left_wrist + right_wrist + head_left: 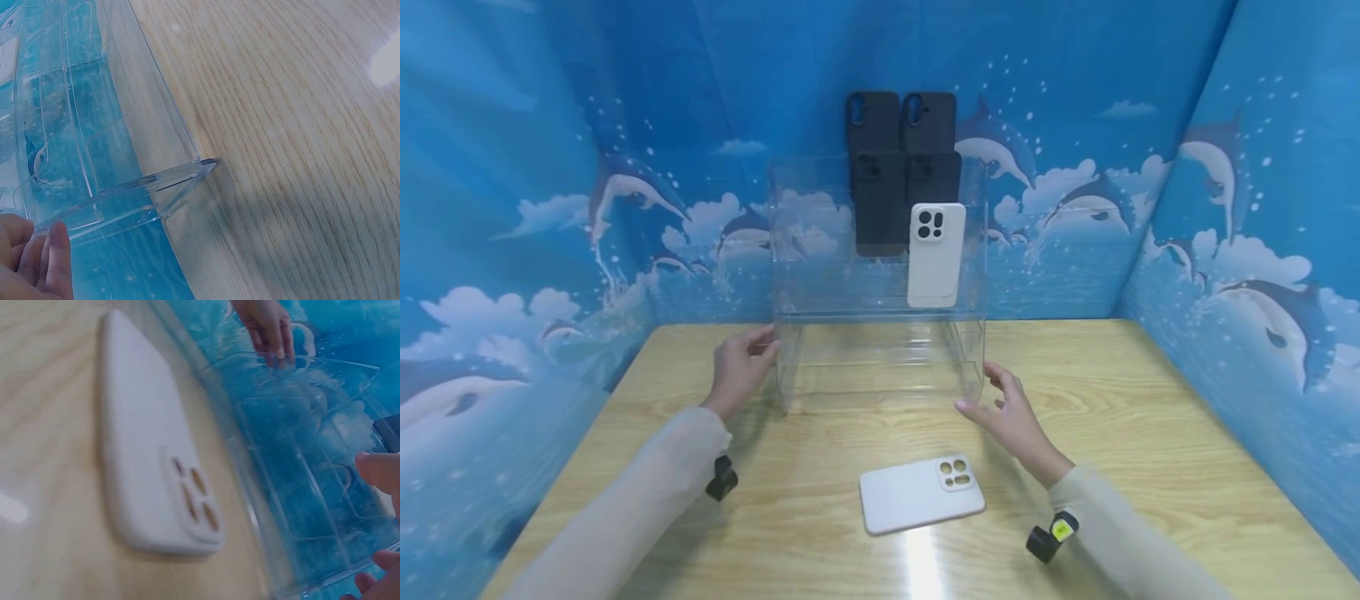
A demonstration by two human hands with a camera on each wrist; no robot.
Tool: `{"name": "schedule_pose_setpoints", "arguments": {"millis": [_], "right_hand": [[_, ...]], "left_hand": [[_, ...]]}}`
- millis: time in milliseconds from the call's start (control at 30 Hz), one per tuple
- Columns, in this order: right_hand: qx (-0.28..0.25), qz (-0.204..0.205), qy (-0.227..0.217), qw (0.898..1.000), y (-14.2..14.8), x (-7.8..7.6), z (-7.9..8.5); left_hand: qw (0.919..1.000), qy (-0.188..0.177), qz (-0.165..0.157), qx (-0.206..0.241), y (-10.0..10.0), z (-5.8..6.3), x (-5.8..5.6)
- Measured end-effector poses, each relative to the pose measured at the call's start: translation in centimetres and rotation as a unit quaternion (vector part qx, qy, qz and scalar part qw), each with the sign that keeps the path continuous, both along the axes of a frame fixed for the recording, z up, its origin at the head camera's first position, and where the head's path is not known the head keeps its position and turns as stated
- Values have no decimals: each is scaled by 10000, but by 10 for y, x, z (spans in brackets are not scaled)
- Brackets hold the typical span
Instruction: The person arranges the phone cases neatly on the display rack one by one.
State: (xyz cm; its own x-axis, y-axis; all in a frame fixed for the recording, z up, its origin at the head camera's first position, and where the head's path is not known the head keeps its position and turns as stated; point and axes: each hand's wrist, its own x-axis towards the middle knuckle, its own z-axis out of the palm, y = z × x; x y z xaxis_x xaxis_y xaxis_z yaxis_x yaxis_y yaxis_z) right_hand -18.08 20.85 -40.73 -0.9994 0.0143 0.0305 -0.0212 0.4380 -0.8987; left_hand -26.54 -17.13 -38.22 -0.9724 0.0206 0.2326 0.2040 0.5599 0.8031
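A clear acrylic display stand (880,392) stands on the table, its tiers see-through. My left hand (743,367) is at its left side, fingertips touching the side panel; in the left wrist view the fingers (59,256) lie along the panel's edge. My right hand (1011,417) is beside the stand's lower right corner, thumb and fingers spread apart; contact there is hard to tell. A white phone case (921,494) lies on the table in front of the stand, camera cutouts up. Another white phone case (936,254) leans on the stand's right side.
Several black phone cases (880,204) stand in two rows on the stand's upper tiers, behind the white one. The wood-grain table (1090,375) is enclosed by blue dolphin-print curtains (685,167). Light glare (922,567) shows near the table's front.
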Motion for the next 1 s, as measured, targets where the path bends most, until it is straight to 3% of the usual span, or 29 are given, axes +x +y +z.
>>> {"name": "schedule_pose_setpoints", "arguments": {"millis": [167, 367, 500, 667, 1000], "right_hand": [[31, 239, -75, 9997, 6, 22, -15], [218, 1203, 20, 9925, 10, 37, -29], [618, 1953, -124, 9787, 14, 43, -38], [1118, 2605, -62, 9589, 15, 43, -44], [1757, 3145, 254, 9325, 16, 37, -40]], "left_hand": [[10000, -16, -47, 13, 0, 2, 1], [10000, 37, 46, -47, 0, 4, 1], [9999, 54, 73, -61, 0, 3, -1], [10000, -3, 45, -63, 0, 3, -1], [10000, -70, 17, 68, -1, 1, -2]]}}
